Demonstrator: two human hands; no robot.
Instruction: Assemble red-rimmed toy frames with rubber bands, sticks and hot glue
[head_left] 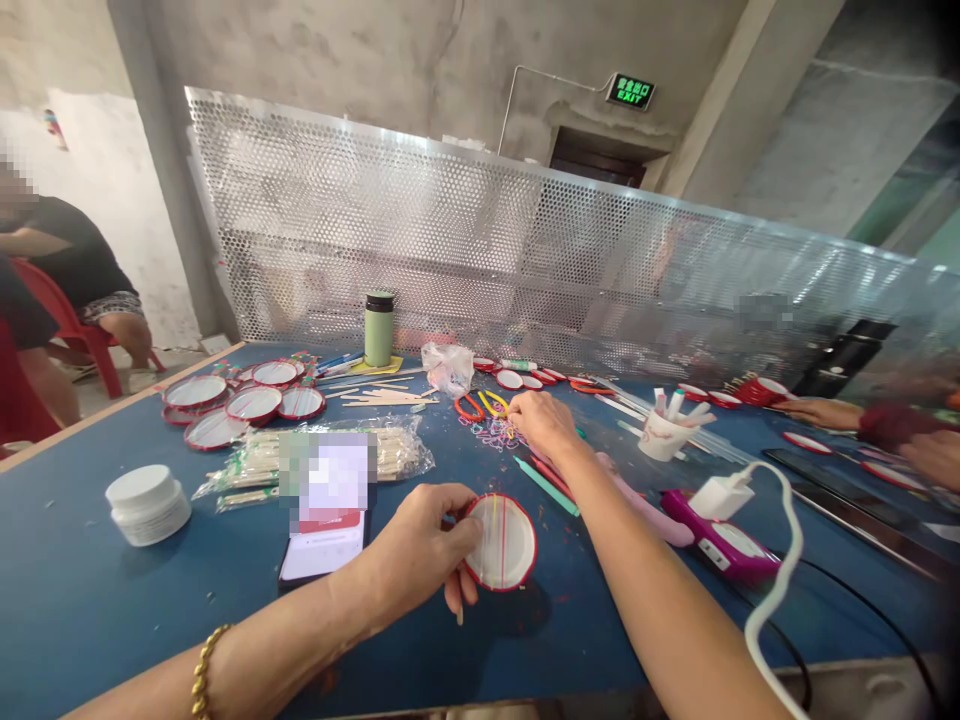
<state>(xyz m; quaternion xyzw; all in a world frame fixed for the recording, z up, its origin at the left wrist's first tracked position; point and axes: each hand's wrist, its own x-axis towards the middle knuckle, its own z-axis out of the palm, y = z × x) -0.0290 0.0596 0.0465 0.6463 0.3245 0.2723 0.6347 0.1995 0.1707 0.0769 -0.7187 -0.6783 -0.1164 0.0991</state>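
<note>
My left hand (431, 535) grips a small round disc (510, 560) with a white face and a red rim, tilted toward me above the blue table. One red and one yellow band run across the disc's face. Farther forward, my right hand (544, 420) is down at a loose pile of coloured rubber bands (491, 432). Its fingers are curled together, and what their tips hold, if anything, is hidden. Beside that hand lie pliers with red and yellow handles (493, 404). A teal pen-like tool (551, 488) rests under my right forearm.
Similar discs (253, 403) are stacked at left. Bagged sticks (390, 448), a phone (326, 555), a white jar (148, 505), and a green bottle (379, 330) stand around. At right are a cup of pens (664, 435), a purple power strip (724, 540) with cable, and another person's hands (934, 458).
</note>
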